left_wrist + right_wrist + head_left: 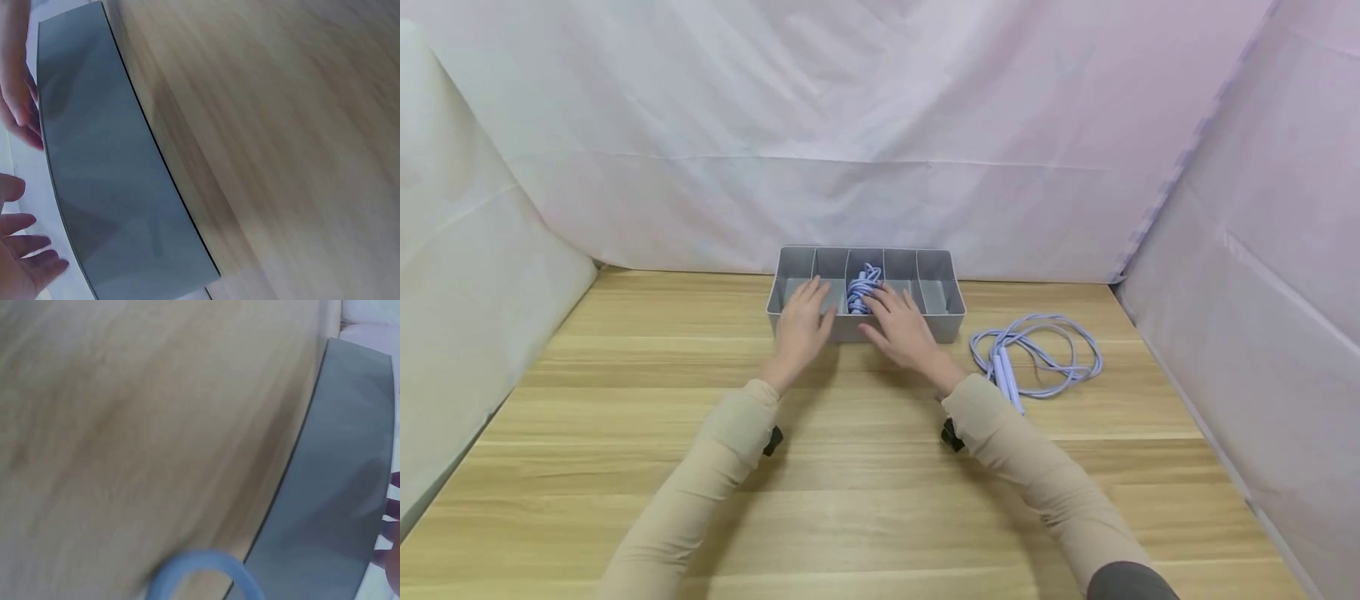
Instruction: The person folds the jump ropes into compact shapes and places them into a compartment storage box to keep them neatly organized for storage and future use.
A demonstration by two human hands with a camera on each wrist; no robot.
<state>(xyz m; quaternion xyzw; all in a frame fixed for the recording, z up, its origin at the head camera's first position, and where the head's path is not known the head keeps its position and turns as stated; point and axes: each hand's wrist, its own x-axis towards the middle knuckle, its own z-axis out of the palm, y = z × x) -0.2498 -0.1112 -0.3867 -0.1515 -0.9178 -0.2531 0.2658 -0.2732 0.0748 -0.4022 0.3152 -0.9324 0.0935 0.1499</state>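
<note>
A grey divided box (897,328) stands at the back of the table, and in its middle compartment lies a bundled light-blue jump rope (861,290). My left hand (802,323) reaches over the box's front rim left of the bundle, fingers extended and holding nothing. Over the same rim, my right hand (904,327) has its fingers spread, the tips right at the bundle's edge in the head view. From the left wrist view, the box's front wall (119,169) shows between the hands and the table; the compartments are hidden there.
A second light-blue jump rope (1060,385) lies loosely looped on the table to the right of the box, its two handles (1006,379) side by side near my right forearm. Part of a blue loop (203,557) shows in the right wrist view. White cloth (865,100) hangs behind the table.
</note>
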